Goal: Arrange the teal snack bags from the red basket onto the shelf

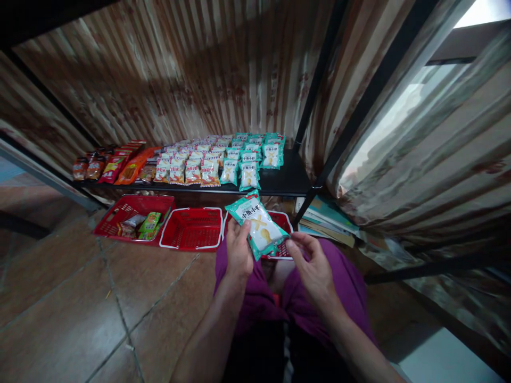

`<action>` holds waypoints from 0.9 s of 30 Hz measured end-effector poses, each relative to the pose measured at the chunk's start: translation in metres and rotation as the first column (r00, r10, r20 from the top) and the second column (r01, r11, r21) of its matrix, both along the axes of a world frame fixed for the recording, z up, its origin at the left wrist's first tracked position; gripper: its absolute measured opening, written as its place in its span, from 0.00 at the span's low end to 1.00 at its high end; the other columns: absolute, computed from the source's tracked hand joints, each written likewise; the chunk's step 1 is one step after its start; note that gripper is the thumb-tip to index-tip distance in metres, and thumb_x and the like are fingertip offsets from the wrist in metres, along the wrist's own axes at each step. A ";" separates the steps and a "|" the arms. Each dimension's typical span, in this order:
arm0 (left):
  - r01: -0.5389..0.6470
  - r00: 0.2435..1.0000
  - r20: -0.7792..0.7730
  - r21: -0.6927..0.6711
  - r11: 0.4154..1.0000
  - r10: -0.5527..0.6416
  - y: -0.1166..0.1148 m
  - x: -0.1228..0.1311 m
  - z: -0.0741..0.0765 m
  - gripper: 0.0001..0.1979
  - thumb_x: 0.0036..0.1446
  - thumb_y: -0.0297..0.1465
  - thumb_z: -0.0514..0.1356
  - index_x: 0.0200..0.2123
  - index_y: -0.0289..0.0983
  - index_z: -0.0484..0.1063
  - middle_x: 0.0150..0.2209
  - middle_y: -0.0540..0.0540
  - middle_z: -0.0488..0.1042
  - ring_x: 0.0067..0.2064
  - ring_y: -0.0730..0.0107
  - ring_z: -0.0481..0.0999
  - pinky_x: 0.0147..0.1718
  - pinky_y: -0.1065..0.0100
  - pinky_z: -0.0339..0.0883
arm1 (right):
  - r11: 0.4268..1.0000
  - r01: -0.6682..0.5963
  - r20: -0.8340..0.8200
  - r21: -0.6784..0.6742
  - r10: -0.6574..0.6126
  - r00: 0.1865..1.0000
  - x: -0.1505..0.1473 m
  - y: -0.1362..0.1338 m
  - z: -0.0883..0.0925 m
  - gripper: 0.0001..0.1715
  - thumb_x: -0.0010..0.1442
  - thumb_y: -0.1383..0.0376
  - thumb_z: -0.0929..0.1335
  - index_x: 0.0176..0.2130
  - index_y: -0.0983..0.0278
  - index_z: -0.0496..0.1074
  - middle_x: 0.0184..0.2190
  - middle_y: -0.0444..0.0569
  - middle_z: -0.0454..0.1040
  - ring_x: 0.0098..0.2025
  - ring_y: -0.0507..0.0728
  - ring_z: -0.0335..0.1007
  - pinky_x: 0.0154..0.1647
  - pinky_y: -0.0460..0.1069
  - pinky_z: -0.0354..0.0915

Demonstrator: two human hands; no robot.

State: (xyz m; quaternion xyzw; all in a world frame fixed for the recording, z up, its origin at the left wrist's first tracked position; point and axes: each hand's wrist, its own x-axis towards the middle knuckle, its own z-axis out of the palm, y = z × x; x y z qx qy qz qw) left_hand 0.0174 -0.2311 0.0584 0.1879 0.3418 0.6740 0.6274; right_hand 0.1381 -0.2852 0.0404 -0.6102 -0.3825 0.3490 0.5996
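Observation:
A teal-and-white snack bag [261,230] is held tilted over my lap, its printed front facing up. My left hand [238,247] grips its left side, thumb on the front. The fingers of my right hand [313,260] pinch its lower right corner. Beneath the bag sits a red basket [284,219], largely hidden by the bag and my hands; some teal packaging shows at the bag's lower edge. Just beyond, matching teal snack bags [249,175] stand in rows on the black shelf [285,181].
Left along the shelf are white-and-orange snack bags [191,170], orange bags [133,169], red bags [114,164] and brown packs [85,167]. On the floor, a red basket [191,229] stands beside another red basket [106,223] holding green packets [150,224]. Books [327,215] lie behind the shelf post [309,199].

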 end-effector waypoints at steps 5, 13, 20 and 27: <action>0.041 0.999 0.000 0.030 0.999 -0.041 -0.006 0.006 0.000 0.18 0.45 0.33 0.67 0.40 0.39 0.69 0.39 0.48 0.76 0.40 0.66 0.77 0.42 0.65 0.68 | 0.966 -0.222 -0.473 -0.135 0.134 0.871 -0.012 -0.001 0.004 0.25 0.38 0.53 0.77 0.35 0.62 0.74 0.35 0.46 0.77 0.34 0.53 0.74 0.33 0.46 0.71; 0.067 0.997 -0.027 0.050 0.997 -0.066 -0.005 -0.004 0.011 0.17 0.43 0.33 0.68 0.39 0.40 0.71 0.38 0.50 0.76 0.41 0.69 0.75 0.43 0.68 0.65 | 0.964 -0.204 -0.627 -0.173 0.052 0.777 -0.015 -0.002 0.014 0.23 0.30 0.60 0.81 0.27 0.64 0.74 0.28 0.43 0.76 0.27 0.49 0.72 0.28 0.42 0.69; 0.002 0.995 -0.097 -0.109 0.994 -0.013 0.012 -0.019 0.023 0.19 0.32 0.36 0.72 0.30 0.37 0.72 0.27 0.53 0.75 0.30 0.74 0.72 0.31 0.73 0.60 | 0.968 -0.193 -0.523 -0.160 0.083 0.849 -0.008 -0.004 0.007 0.23 0.33 0.58 0.80 0.29 0.64 0.74 0.29 0.45 0.77 0.30 0.52 0.72 0.28 0.44 0.68; -0.089 0.989 -0.126 -0.099 0.991 0.076 0.019 -0.021 0.017 0.17 0.30 0.36 0.71 0.24 0.36 0.70 0.22 0.55 0.72 0.26 0.76 0.70 0.30 0.72 0.60 | 0.963 -0.235 -0.434 -0.131 0.158 0.887 -0.007 -0.004 0.001 0.22 0.36 0.55 0.79 0.29 0.64 0.75 0.29 0.47 0.78 0.30 0.53 0.72 0.30 0.46 0.67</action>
